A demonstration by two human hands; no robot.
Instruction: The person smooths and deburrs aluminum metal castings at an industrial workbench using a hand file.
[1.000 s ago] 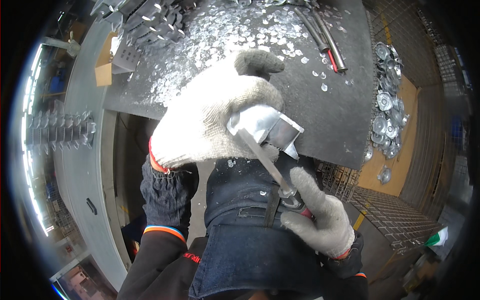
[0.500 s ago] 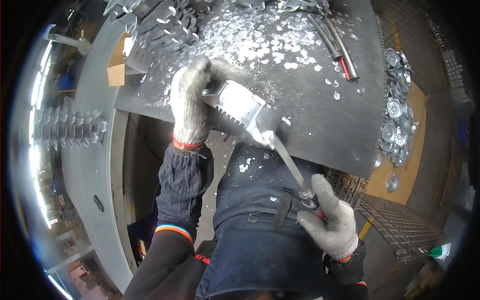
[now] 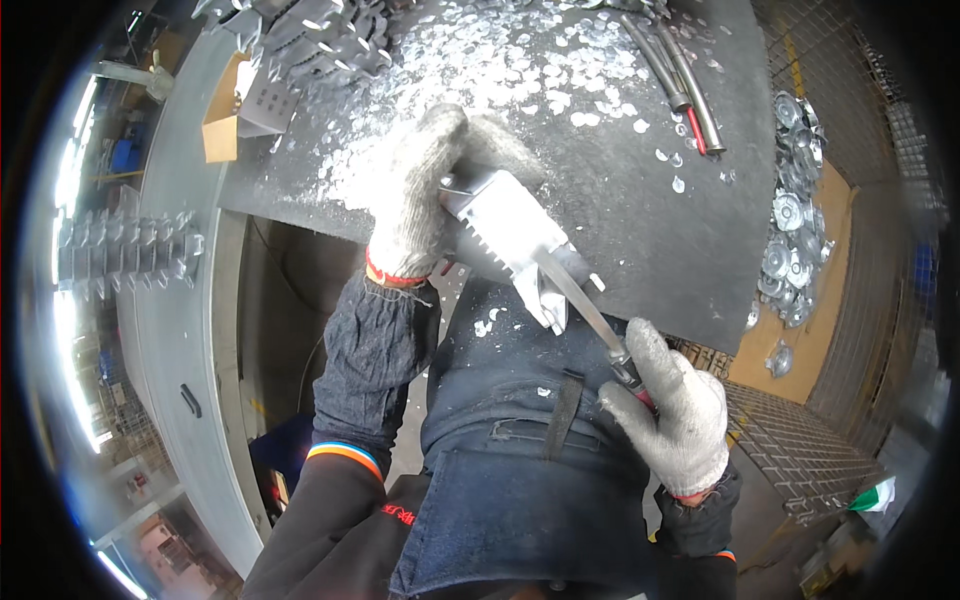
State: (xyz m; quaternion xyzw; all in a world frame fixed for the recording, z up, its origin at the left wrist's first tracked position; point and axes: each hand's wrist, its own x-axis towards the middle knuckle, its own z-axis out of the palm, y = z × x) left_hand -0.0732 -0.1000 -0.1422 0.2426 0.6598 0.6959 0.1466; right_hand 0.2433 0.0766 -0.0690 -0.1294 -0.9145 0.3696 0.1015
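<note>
- My left hand (image 3: 425,195), in a knit work glove, was clenched around the far end of a bent sheet-metal bracket (image 3: 515,240), holding it at the near edge of the dark workbench mat (image 3: 640,250).
- The bracket sat tilted, its far end on the mat and its near end hanging just past the mat edge over my dark apron (image 3: 520,470).
- My right hand (image 3: 675,410), also gloved, was gripping the red handle of a long, thin metal tool (image 3: 590,315).
- The tool ran up and to the left from that hand, and its tip lay against the bracket's near end; I could not tell from this view whether it was a file or a scraper.
- Small round metal slugs (image 3: 500,70) lay scattered thickly over the far part of the mat.
- A few had landed on the apron just below the bracket.
- Two metal rods (image 3: 680,80) lay at the far right of the mat.
- Round metal discs (image 3: 790,240) were piled to the right, off the mat.
- A small cardboard box (image 3: 225,125) sat at the far left corner.
</note>
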